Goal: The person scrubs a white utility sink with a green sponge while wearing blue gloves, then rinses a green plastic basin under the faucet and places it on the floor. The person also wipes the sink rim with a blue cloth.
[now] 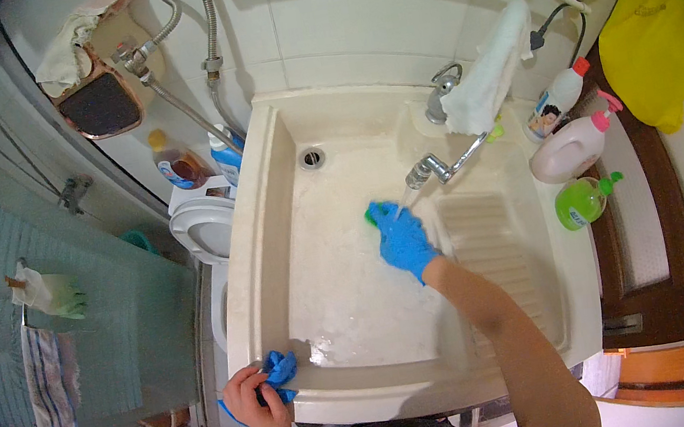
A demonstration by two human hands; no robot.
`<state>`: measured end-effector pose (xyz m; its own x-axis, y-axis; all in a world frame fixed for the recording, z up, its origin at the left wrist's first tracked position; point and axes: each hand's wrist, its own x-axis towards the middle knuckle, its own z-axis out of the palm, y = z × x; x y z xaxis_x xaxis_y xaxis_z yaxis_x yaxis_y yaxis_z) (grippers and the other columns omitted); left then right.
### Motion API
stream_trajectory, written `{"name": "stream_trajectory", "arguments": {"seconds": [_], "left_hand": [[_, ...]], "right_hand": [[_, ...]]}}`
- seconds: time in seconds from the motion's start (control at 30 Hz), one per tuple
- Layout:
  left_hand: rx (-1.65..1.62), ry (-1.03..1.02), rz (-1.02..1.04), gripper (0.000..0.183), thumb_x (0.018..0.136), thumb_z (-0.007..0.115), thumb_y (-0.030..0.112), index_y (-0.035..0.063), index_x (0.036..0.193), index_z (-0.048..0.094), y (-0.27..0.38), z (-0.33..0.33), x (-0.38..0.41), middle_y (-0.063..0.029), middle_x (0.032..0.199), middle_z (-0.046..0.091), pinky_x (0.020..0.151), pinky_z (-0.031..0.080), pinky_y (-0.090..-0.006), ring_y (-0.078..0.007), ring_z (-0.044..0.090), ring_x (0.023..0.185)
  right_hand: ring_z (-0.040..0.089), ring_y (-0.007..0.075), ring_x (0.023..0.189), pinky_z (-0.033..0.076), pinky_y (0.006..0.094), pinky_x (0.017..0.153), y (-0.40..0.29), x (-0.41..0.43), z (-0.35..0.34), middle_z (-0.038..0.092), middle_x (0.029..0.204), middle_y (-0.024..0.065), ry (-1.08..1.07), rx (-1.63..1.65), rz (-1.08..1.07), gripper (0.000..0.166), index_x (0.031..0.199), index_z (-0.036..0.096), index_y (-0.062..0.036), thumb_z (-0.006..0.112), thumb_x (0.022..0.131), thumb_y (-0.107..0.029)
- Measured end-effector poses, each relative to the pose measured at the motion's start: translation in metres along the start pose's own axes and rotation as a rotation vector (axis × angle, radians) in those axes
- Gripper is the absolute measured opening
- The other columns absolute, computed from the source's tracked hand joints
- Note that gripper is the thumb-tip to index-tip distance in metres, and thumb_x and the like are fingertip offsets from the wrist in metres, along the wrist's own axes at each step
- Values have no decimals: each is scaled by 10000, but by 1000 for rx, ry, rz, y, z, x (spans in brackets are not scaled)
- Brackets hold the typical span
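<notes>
My right hand (403, 237), in a blue glove, is in the wide cream sink (351, 278), under the stream from the chrome swivel spout (426, 170). It is closed on a green scrubbing pad (372, 214), mostly hidden by the fingers. At the sink's front left corner my bare left hand (255, 401) grips a crumpled blue glove (280, 367). Water shines on the basin floor near the front. A ribbed washboard (484, 246) is moulded into the sink, right of my right hand.
A white cloth (493, 74) hangs over the faucet. On the right rim stand a white bottle (558, 98), a pink pump bottle (569, 149) and a green soap bottle (582, 203). The drain (312, 159) is at the back left; a toilet (207, 232) stands left of the sink.
</notes>
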<state>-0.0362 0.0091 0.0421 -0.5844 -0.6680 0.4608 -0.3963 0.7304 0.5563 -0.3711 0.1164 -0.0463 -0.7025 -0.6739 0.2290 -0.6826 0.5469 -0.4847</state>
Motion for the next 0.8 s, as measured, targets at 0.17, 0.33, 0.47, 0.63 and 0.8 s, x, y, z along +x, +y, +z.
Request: {"name": "stream_trajectory", "arguments": {"seconds": [0.17,0.33,0.47,0.63,0.8], "left_hand": [[-17,14,2,69,687,501,41,49,744,538,-1,1,0,-109,889,553,728,349,-355,-272,486,822],[4,27,19,76,682,500,43,53,746,540,-4,-1,0,-106,881,552,721,348,-350,-272,488,816],[-5,43,34,75,677,501,47,55,741,539,-5,0,0,-102,874,554,712,348,-344,-269,488,803],[-11,29,17,65,680,495,54,58,729,537,-3,-1,1,-97,863,557,701,347,-342,-265,486,783],[-21,40,13,61,679,492,56,58,721,537,-4,0,1,-96,855,560,696,350,-341,-262,486,774]], "right_hand": [[567,192,839,450,302,759,9,-1,-4,585,894,90,-76,1043,475,235,964,583,-17,450,772,-42],[557,170,720,466,279,620,5,-10,-28,584,844,78,-101,1614,633,220,949,551,-12,499,753,-96],[524,195,928,446,292,772,5,-14,-38,549,1026,91,-172,1698,748,338,1092,478,-23,462,758,-73],[556,161,761,454,258,661,-3,-9,-40,581,918,67,-130,1474,487,302,1047,526,-58,566,750,-102],[570,155,823,453,272,756,-4,0,-48,588,902,54,-53,1305,527,262,981,557,-29,607,729,-81]]}}
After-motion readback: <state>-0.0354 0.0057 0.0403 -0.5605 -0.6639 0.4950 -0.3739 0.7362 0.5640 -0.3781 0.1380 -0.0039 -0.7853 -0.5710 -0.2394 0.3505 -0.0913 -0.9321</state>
